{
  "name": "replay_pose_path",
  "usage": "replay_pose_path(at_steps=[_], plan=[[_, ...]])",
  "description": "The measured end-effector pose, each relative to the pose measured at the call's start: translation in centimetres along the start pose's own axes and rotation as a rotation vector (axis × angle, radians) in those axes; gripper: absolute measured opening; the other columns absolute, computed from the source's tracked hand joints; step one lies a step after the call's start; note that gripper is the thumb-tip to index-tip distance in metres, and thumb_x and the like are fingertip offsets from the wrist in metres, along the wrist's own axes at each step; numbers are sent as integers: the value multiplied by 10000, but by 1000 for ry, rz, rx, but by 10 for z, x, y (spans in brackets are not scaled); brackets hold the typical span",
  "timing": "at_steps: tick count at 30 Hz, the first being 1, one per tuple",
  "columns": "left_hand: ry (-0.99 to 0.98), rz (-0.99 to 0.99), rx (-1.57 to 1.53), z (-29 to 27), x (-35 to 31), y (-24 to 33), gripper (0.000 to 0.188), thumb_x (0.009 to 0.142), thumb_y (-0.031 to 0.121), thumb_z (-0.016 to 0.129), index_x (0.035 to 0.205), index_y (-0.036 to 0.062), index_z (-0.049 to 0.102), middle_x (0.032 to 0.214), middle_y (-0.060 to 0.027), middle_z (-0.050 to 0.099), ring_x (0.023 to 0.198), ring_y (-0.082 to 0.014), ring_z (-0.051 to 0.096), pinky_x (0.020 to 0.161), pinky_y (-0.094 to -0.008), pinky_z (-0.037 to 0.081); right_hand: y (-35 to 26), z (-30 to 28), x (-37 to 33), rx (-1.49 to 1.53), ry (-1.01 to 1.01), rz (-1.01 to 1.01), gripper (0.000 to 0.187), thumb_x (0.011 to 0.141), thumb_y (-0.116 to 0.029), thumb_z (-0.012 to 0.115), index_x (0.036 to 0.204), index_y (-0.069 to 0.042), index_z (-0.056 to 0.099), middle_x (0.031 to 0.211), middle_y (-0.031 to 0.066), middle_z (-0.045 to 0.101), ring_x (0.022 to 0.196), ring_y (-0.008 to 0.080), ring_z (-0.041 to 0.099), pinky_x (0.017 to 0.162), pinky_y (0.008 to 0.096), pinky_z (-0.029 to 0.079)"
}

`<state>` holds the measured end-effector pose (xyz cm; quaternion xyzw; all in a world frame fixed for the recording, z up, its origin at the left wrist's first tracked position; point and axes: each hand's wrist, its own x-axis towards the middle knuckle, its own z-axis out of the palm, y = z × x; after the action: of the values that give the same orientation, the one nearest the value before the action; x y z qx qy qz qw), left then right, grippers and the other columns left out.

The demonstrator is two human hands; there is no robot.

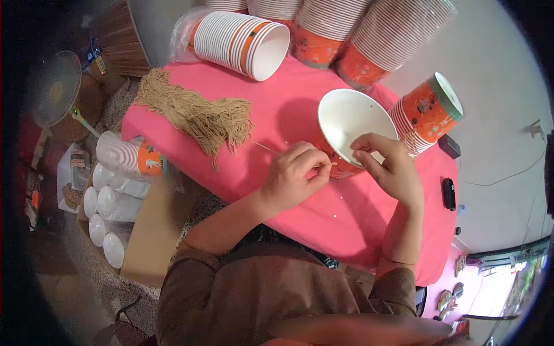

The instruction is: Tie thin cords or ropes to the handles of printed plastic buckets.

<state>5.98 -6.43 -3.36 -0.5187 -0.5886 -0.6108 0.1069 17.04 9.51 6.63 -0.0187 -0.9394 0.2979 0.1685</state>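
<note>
A white-lined paper bucket (346,112) with an orange printed outside stands tilted toward me on the pink-covered table. My left hand (297,176) is closed in a pinch just left of its near rim. A thin tan string (264,147) runs to that hand from a bundle of tan strings (199,115), and a short end sticks out past the fingertips. Over the bucket's near right rim bends my right hand (395,170), thumb and index finger pinched together above the opening. Whatever those fingertips hold, if anything, is too small to make out.
Nested paper buckets (236,43) lie at the back left, and tall wrapped stacks (398,34) stand behind. An upside-down stack (430,109) sits at the right, near a black object (449,194). Left of the table, a cardboard box (156,230) holds white wrapped stacks.
</note>
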Motion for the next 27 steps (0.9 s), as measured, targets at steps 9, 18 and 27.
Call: replay_pose_path(at_steps=[9,18,27], plan=[[54,87,130,12,3,-8,162,713,-44,695,800,30,581,730,-80,585,628,-207,596,545,-308,486,2,-3,6,22,-156,66,89,845,-40,608,910,19,624,786,122,652,698,189,627,639,299,493],[85,145,219,17,6,-6,179,690,-20,713,760,49,563,678,-73,566,584,-229,577,534,-340,472,17,-7,23,114,-344,33,108,841,2,602,933,24,655,788,65,651,730,108,589,661,265,486],[141,230,293,22,7,-5,203,678,39,720,771,87,547,667,-50,536,590,-244,568,522,-371,470,27,-5,37,148,-510,-93,69,816,-8,588,879,13,605,744,35,617,687,91,547,630,268,463]])
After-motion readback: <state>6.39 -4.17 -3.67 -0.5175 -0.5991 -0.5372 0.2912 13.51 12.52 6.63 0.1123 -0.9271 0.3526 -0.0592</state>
